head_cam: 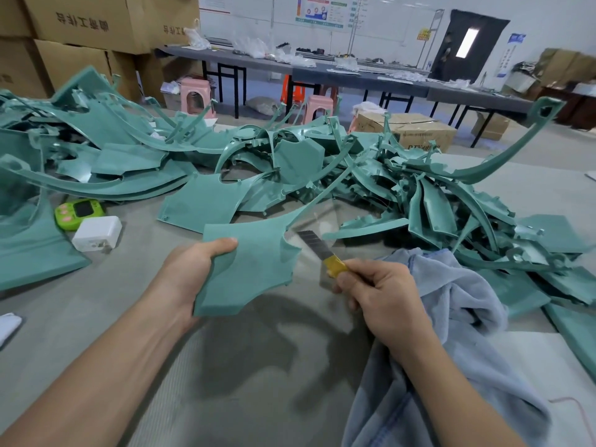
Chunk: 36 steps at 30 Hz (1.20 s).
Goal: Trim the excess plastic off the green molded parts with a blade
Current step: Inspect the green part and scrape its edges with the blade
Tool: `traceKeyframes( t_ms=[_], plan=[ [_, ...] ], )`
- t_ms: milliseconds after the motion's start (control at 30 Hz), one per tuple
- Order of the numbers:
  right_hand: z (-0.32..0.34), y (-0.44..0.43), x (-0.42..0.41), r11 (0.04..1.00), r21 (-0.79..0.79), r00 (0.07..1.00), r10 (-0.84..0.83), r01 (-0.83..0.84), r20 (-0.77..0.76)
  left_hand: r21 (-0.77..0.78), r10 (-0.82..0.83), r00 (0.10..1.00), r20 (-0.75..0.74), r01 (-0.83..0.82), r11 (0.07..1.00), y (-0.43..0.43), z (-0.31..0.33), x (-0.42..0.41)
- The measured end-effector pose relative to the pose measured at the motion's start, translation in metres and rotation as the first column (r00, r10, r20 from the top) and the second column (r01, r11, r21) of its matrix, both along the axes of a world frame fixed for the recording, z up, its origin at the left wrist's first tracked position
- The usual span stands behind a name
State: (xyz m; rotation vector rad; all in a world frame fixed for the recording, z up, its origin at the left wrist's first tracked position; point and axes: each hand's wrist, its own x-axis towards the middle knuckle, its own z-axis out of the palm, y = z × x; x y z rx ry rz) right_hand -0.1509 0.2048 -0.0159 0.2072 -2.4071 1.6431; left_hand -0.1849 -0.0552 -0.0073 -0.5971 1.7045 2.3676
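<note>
Head view, work in progress. The left hand [193,269] grips a flat green molded part [254,262] by its 9 o'clock edge, thumb curled over the upper face and fingers hidden beneath. The part is held tilted above the desk [251,366], just below frame centre, and a thin curved arm runs off from it toward 1 o'clock. The right hand [383,295], at 3 o'clock of the part, is closed around the yellow handle of a snap-off knife [337,266]. Its segmented blade [314,243] is extended and points toward 10 o'clock, with the tip just beside the part's notched 3 o'clock edge; whether it touches cannot be told. A pile of green parts [322,162] spreads across the far desk from 9 through 12 to 3 o'clock. A blue cloth [451,317] lies bunched under the right forearm at 4 o'clock. At 9 o'clock, near the pile, lie a green timer [79,212] and, just beside it, a white adapter [96,232].
</note>
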Motion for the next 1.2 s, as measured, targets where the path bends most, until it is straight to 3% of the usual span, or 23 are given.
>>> traceKeyframes(
  t_ms=[233,433,500,700,800,900,1067,1200],
  plan=[
    [-0.002,-0.017,0.012,0.995,0.042,0.995,0.095,-0.096,0.021,0.105,0.105,0.994,-0.021,-0.102,0.989,0.003,0.003,0.004],
    [-0.001,-0.033,0.02,0.97,0.128,0.978,0.201,-0.206,0.051,0.208,0.068,0.997,0.026,-0.072,0.976,0.022,0.003,0.011],
    [0.0,-0.033,0.019,0.978,0.111,0.984,0.168,-0.174,0.061,0.234,0.059,0.998,0.038,-0.066,0.97,0.027,0.003,0.013],
    [0.0,-0.027,0.015,0.988,0.088,0.991,-0.122,0.126,-0.049,0.198,0.129,0.99,0.063,-0.139,0.97,0.031,0.007,0.012],
    [-0.001,-0.029,0.02,0.999,0.033,1.0,0.025,-0.025,-0.014,0.189,0.138,0.988,0.073,-0.15,0.971,0.029,0.009,0.015],
    [-0.003,-0.038,0.026,0.981,0.096,0.985,0.163,-0.168,0.05,0.199,0.124,0.989,0.082,-0.138,0.97,0.031,0.01,0.018],
    [-0.003,-0.026,0.012,0.987,0.053,0.987,-0.151,0.154,-0.059,0.231,0.158,0.984,0.084,-0.173,0.958,0.035,0.012,0.016],
    [0.0,-0.031,0.016,0.998,-0.046,0.998,0.033,-0.035,-0.05,0.22,0.172,0.981,0.091,-0.188,0.957,0.032,0.014,0.015]
  ],
)
